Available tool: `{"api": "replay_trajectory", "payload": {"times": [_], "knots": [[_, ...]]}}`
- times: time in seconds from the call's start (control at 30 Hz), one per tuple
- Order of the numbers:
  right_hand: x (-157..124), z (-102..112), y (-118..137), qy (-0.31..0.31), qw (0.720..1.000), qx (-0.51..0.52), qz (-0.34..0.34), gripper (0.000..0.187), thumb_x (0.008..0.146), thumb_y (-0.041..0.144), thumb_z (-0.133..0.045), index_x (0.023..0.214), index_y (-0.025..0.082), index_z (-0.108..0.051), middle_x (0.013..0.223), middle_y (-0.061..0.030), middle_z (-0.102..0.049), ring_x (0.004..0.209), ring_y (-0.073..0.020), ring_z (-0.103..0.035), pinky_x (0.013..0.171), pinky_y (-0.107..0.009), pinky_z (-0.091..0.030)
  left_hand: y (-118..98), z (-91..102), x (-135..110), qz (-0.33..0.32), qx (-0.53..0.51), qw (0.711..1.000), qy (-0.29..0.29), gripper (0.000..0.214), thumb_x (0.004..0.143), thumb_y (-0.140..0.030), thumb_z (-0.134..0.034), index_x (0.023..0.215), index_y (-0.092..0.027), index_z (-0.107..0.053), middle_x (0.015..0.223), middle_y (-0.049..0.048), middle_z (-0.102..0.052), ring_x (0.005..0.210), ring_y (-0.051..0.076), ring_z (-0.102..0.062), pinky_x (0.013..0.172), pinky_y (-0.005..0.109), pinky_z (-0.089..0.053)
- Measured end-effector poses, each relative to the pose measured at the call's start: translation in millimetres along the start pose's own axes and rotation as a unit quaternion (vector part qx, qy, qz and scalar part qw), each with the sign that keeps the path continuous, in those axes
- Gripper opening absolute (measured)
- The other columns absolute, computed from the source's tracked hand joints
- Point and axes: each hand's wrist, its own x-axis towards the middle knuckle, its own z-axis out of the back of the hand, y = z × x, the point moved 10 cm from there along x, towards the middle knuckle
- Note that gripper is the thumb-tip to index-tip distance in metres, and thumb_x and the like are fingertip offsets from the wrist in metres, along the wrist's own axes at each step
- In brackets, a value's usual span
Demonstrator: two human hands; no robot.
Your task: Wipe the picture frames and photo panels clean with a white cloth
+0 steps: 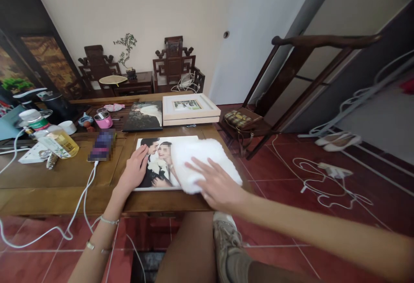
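A glossy, pale-edged photo panel (161, 177) lies flat near the front edge of the tabletop (77, 181), showing a couple in dark and white clothes. A fluffy white cloth (210, 150) is spread over its right part. The left hand (136, 168) rests flat on the panel's left side, gripping nothing; the right hand (218, 183) presses on the cloth, fingers spread.

Behind are one dark picture (144, 117) and two pale frames (190, 121), stacked. Leftward, I count one phone (101, 145), one oil-coloured bottle (54, 138) and one pink cup (104, 121).

The cloth hides the panel's right end, the upper frame covers most of the lower, and the phone's screen is pixelated.
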Motion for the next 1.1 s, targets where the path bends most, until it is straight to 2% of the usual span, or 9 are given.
{"api": "replay_trajectory", "payload": {"times": [0.1,0.2,0.33,0.5,0.6,0.7,0.83,0.97,1.1], "knots": [[-34.5,2.9,41.8,-0.061,0.994,0.004,0.095,0.018,0.065,0.011,-0.053,0.075,0.018,-0.067,0.146,-0.0116,-0.039,0.137,-0.0359,-0.025,0.105,-0.064,-0.022,0.1,-0.7,-0.5,0.004,0.0,1.0,0.0,0.045,0.095,-0.031,-0.032,0.132,-0.012,-0.049,0.143,0.0141,-0.044,0.134,0.024,-0.038,0.11,0.047,-0.033],[-36.9,3.0,44.3,-0.08,0.987,0.02,0.138,0.014,0.065,0.013,-0.054,0.071,0.019,-0.065,0.144,-0.0106,-0.042,0.137,-0.0353,-0.027,0.105,-0.065,-0.021,-0.3,-1.3,0.0,-0.002,0.007,1.0,0.001,0.044,0.095,-0.029,-0.032,0.132,-0.013,-0.049,0.143,0.0143,-0.044,0.134,0.024,-0.038,0.109,0.049,-0.033],[8.7,-4.5,-9.7,0.003,0.995,0.044,0.093,0.024,0.07,0.013,-0.053,0.087,0.02,-0.068,0.143,-0.0123,-0.044,0.136,-0.0321,-0.031,0.104,-0.063,-0.025,2.2,-2.2,2.6,-0.014,0.019,1.0,0.001,0.043,0.094,-0.029,-0.032,0.13,-0.014,-0.05,0.142,0.0146,-0.044,0.134,0.024,-0.037,0.109,0.05,-0.033],[68.3,-0.3,-94.1,0.034,0.999,0.036,0.012,0.039,0.075,0.006,-0.045,0.108,0.014,-0.064,0.14,-0.0167,-0.047,0.136,-0.0286,-0.032,0.104,-0.054,-0.032,2.5,-1.5,5.9,-0.034,0.017,0.999,0.006,0.043,0.094,-0.03,-0.032,0.13,-0.015,-0.051,0.142,0.0146,-0.044,0.135,0.024,-0.036,0.11,0.047,-0.032],[79.4,-1.6,-114.4,0.044,0.998,0.019,-0.038,0.041,0.079,0.005,-0.042,0.115,0.01,-0.06,0.135,-0.0197,-0.05,0.133,-0.0298,-0.037,0.102,-0.05,-0.037,1.3,-0.2,7.3,-0.04,0.016,0.999,0.007,0.045,0.094,-0.03,-0.032,0.129,-0.012,-0.051,0.142,0.0161,-0.044,0.134,0.025,-0.038,0.111,0.046,-0.031],[65.6,-2.2,-93.4,0.033,0.998,0.02,-0.051,0.037,0.08,0.008,-0.043,0.111,0.008,-0.062,0.139,-0.023,-0.045,0.131,-0.0337,-0.038,0.102,-0.055,-0.034,1.6,1.7,8.3,-0.036,0.012,0.999,-0.002,0.044,0.093,-0.03,-0.032,0.129,-0.011,-0.052,0.14,0.0169,-0.046,0.132,0.026,-0.04,0.111,0.046,-0.031],[17.5,0.2,-39.7,-0.032,0.997,0.039,-0.055,0.03,0.076,0.009,-0.044,0.094,0.014,-0.067,0.142,-0.0154,-0.044,0.137,-0.0349,-0.027,0.103,-0.063,-0.027,1.4,2.3,8.7,-0.032,0.012,0.999,-0.01,0.043,0.093,-0.028,-0.034,0.128,-0.014,-0.053,0.14,0.0144,-0.047,0.132,0.025,-0.041,0.11,0.046,-0.032],[-25.9,0.5,17.1,-0.081,0.994,0.039,0.06,0.021,0.067,0.01,-0.048,0.076,0.018,-0.065,0.144,-0.0108,-0.042,0.138,-0.0328,-0.025,0.107,-0.062,-0.021,1.1,-0.5,8.1,-0.021,0.007,1.0,0.008,0.043,0.093,-0.028,-0.032,0.128,-0.013,-0.052,0.142,0.0151,-0.045,0.134,0.025,-0.038,0.11,0.047,-0.032],[-20.0,1.8,17.2,-0.082,0.991,0.055,0.091,0.019,0.07,0.015,-0.049,0.078,0.021,-0.066,0.141,-0.0089,-0.046,0.136,-0.0307,-0.03,0.106,-0.061,-0.022,0.1,-1.3,7.1,-0.02,0.001,1.0,0.021,0.044,0.094,-0.029,-0.03,0.129,-0.013,-0.052,0.143,0.0148,-0.043,0.135,0.024,-0.036,0.11,0.048,-0.031]]}}
